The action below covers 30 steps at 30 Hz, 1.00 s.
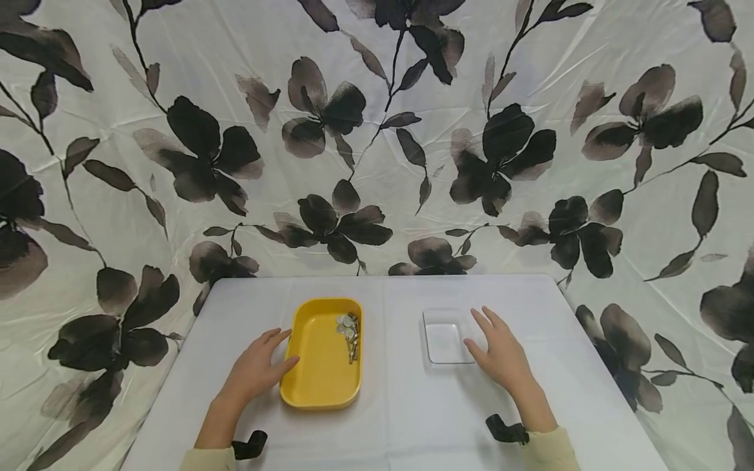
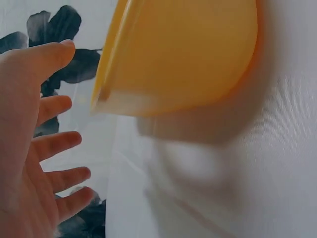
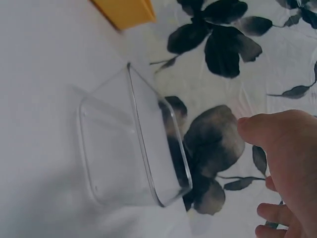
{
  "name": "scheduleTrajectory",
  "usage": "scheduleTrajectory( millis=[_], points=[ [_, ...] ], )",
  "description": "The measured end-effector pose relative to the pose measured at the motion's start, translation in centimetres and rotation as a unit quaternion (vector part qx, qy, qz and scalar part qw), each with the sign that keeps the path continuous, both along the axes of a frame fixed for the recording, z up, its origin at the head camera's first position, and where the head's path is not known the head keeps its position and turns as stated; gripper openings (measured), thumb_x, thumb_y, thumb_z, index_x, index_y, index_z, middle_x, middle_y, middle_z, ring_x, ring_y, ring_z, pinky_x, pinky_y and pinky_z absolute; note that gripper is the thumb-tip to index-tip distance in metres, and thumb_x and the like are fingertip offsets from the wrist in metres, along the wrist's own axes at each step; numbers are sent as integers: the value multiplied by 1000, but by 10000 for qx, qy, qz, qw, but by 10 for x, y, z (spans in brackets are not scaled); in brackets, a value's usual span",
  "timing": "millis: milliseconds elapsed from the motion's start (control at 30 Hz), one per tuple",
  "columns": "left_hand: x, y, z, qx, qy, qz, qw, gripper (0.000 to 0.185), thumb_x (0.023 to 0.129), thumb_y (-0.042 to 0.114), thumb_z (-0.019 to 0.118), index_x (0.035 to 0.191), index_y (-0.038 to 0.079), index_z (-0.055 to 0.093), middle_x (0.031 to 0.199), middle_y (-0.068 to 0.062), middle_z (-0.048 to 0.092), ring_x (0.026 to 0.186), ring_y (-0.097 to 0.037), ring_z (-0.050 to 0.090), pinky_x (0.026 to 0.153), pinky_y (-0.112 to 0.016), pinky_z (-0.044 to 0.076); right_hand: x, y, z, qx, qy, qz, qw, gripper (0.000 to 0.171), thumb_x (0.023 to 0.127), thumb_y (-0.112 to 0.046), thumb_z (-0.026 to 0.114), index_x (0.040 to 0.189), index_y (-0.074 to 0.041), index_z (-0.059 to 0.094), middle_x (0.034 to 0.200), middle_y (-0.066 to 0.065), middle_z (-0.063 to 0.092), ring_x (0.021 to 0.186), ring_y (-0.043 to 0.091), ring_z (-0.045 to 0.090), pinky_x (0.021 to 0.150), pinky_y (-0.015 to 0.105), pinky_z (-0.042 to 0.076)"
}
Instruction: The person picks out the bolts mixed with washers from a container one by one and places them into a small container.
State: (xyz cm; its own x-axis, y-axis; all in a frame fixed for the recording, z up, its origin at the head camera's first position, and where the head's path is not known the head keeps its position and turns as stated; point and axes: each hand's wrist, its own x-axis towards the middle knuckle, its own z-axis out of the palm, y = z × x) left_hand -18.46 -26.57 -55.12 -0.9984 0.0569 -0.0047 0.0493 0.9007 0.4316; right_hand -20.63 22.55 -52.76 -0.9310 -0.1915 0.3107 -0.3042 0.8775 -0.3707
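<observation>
A yellow tray point(image 1: 315, 373) with rounded corners lies left of centre in the head view. Small silver metal pieces point(image 1: 351, 337), some rod-like and some round and flat, are heaped along its right side. My left hand point(image 1: 254, 368) is at the tray's left rim, fingers spread; the left wrist view shows a gap between thumb and tray point(image 2: 183, 54). To the right sits a clear square box point(image 1: 446, 337), which looks open-topped in the right wrist view. Beside its right edge hovers my right hand point(image 1: 503, 353), fingers extended and holding nothing, apart from the box point(image 3: 141, 144).
Both containers stand on a white-covered table point(image 1: 385, 432), with a gap between them. Behind it and at its sides hangs a pale cloth point(image 1: 412, 170) printed with dark flowers. A black device point(image 1: 250, 445) is on the left wrist, another point(image 1: 505, 430) on the right.
</observation>
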Motion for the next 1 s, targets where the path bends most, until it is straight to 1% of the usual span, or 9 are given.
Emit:
scheduleTrajectory(
  millis=[100,200,367,467,567,667,767,900,1000],
  points=[
    [2,4,5,128,37,-6,9999,84,84,68,58,145,13,45,147,-19,38,131,-43,38,100,-64,32,2,-15,-3,-108,267,170,9994,63,88,-29,70,143,-8,47,146,19,41,129,39,43,94,55,43],
    [4,11,15,194,118,-38,9997,87,82,72,56,144,13,47,145,-18,42,130,-41,41,100,-62,34,4,-33,-6,-220,618,389,9971,61,86,-26,72,141,-10,50,144,17,44,129,36,45,93,52,46],
    [4,23,39,224,208,-125,9995,73,86,60,62,138,9,54,138,-17,51,126,-39,46,100,-58,36,7,-65,-6,-444,1036,708,9911,61,82,-21,77,137,-10,54,141,15,49,126,33,48,91,49,48],
    [1,28,49,297,215,-151,9992,64,88,54,64,133,8,59,133,-15,56,124,-37,49,100,-57,38,7,-84,-4,-620,1022,850,9892,59,83,-22,76,137,-10,54,140,14,49,126,32,49,90,48,49],
    [-2,33,53,456,140,-147,9988,58,89,51,65,131,11,62,131,-14,58,123,-36,50,100,-56,39,9,-102,-5,-836,810,953,9886,58,85,-22,75,138,-11,53,141,14,48,127,31,48,92,47,48],
    [-6,37,54,603,-9,-133,9981,53,89,49,66,129,14,63,132,-13,58,124,-36,50,100,-56,39,12,-119,-8,-1014,423,944,9895,58,87,-25,73,140,-13,52,144,11,46,130,28,45,96,45,45],
    [-13,41,54,737,-117,-129,9971,48,90,44,67,128,15,64,132,-12,57,125,-36,48,101,-56,38,16,-135,-11,-1192,-6,908,9887,58,89,-29,71,141,-17,51,146,6,44,132,24,44,100,43,43],
    [-27,46,53,895,-76,-208,9957,43,90,37,69,125,14,66,130,-11,59,123,-34,50,101,-54,38,18,-156,-18,-1586,-519,1002,9809,56,91,-32,67,143,-19,48,147,3,42,134,21,41,104,41,39],
    [-40,49,47,1043,-25,-336,9940,42,90,35,69,124,11,67,126,-10,62,119,-32,53,99,-52,41,20,-168,-25,-1810,-822,1123,9736,56,93,-33,65,144,-19,46,148,3,42,134,22,40,105,42,37]
  ],
)
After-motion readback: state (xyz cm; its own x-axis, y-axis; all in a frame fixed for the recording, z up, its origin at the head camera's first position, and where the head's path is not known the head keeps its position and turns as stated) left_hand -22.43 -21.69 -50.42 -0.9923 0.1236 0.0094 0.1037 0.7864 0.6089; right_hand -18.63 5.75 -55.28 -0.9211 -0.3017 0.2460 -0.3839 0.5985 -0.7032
